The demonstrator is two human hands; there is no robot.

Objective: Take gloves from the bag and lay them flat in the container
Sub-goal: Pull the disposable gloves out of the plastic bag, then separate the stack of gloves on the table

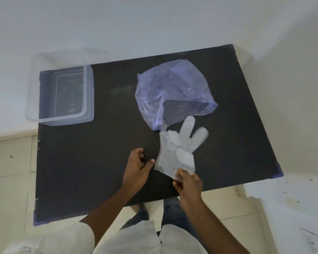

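Note:
A translucent white plastic glove [180, 147] lies spread on the black table, its fingers pointing toward the crumpled purple plastic bag [173, 90] just beyond it. My right hand [188, 184] pinches the glove's cuff at the near edge. My left hand [137, 167] hovers just left of the glove with fingers loosely curled and thumb out, holding nothing. The clear plastic container [88, 92] stands at the table's far left corner; I see no glove in it.
The black table top [92, 162] has purple tape at its corners and overhangs a pale floor. A white wall lies behind it, and a white surface with marks sits at the lower right.

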